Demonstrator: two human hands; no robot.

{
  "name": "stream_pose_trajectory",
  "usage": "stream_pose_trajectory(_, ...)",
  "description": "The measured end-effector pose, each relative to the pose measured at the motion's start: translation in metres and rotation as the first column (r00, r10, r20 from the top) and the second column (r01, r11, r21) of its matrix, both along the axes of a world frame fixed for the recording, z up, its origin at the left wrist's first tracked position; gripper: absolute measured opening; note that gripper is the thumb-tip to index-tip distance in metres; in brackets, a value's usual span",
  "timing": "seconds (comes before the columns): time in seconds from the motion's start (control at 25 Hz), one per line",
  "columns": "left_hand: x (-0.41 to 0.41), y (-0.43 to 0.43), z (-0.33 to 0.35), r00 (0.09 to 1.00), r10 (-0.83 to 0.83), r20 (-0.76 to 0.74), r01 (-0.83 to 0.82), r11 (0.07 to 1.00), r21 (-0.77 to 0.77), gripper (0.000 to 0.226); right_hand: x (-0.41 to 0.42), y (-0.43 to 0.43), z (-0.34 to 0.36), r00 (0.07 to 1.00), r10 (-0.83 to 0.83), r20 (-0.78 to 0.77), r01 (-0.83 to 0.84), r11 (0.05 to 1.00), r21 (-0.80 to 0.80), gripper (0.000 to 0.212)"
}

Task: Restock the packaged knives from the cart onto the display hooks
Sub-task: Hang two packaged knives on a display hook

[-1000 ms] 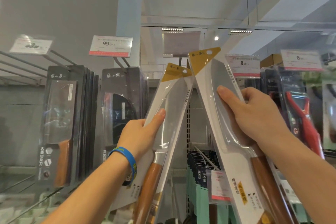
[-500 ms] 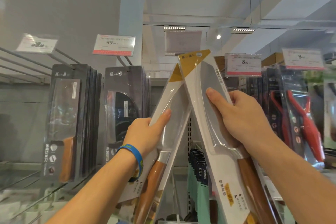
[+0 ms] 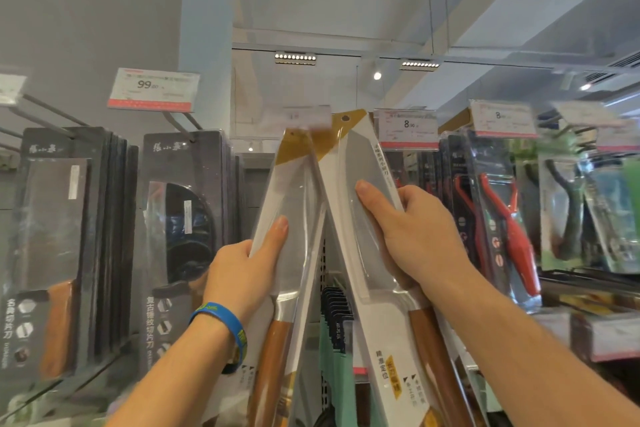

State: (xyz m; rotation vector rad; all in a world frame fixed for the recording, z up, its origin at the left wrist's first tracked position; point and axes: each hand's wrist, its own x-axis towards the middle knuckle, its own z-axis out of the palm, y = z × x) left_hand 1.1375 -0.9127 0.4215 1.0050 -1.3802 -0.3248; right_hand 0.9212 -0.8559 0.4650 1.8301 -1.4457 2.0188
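Two white packaged knives with gold tops and wooden handles are raised in front of the display. My left hand point(image 3: 242, 274) grips the left package point(image 3: 294, 194), thumb on its front. My right hand point(image 3: 412, 239) grips the right package point(image 3: 360, 163), whose hang hole sits near its top corner. The two package tops cross each other just below a blurred price tag point(image 3: 306, 116) at the end of the middle hook. The hook rod itself is hidden behind the packages.
Dark boxed cleavers point(image 3: 65, 246) and another dark row point(image 3: 183, 218) hang on the left under a 99 price tag point(image 3: 154, 90). Red-handled tools point(image 3: 498, 218) hang on the right beneath 8 price tags point(image 3: 405, 128). Teal packages point(image 3: 334, 322) hang lower in the middle.
Both packages have moved up and closer together, and their tops now cross at the middle hook's price tag. The view has shifted slightly to the right.
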Motion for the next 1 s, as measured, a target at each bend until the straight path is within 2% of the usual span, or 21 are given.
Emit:
stream_pose_trajectory(0.32, 0.0, 0.002, 0.004, 1.0, 0.03, 0.003, -0.03, 0.999, -0.023, 0.068, -0.002, 0.002, 0.003, 0.999, 0.027, -0.046, -0.028, 0.999, -0.017, 0.047)
stream_pose_trajectory(0.48, 0.007, 0.004, 0.003, 0.999, 0.024, 0.031, -0.024, 1.0, 0.014, 0.07, -0.006, 0.007, 0.005, 0.998, 0.067, 0.004, -0.067, 0.998, 0.008, 0.047)
stream_pose_trajectory(0.64, 0.012, 0.009, 0.006, 0.997, 0.058, 0.049, -0.058, 0.998, 0.005, 0.075, -0.002, 0.012, -0.004, 0.996, 0.077, -0.036, -0.077, 0.997, 0.017, 0.05)
stream_pose_trajectory(0.84, 0.016, 0.011, 0.007, 0.995, 0.075, 0.066, -0.075, 0.997, -0.007, 0.073, 0.003, 0.016, 0.01, 0.994, 0.101, 0.045, -0.096, 0.989, -0.108, 0.05)
stream_pose_trajectory(0.92, 0.018, 0.013, 0.008, 0.994, 0.092, 0.057, -0.091, 0.996, -0.022, 0.078, 0.001, 0.014, 0.018, 0.996, 0.076, 0.053, -0.069, 0.991, -0.119, 0.05)
stream_pose_trajectory(1.0, 0.021, 0.013, 0.011, 0.995, 0.096, 0.016, -0.095, 0.994, -0.049, 0.072, -0.002, 0.013, 0.022, 0.997, 0.059, 0.045, -0.054, 0.993, -0.105, 0.049)
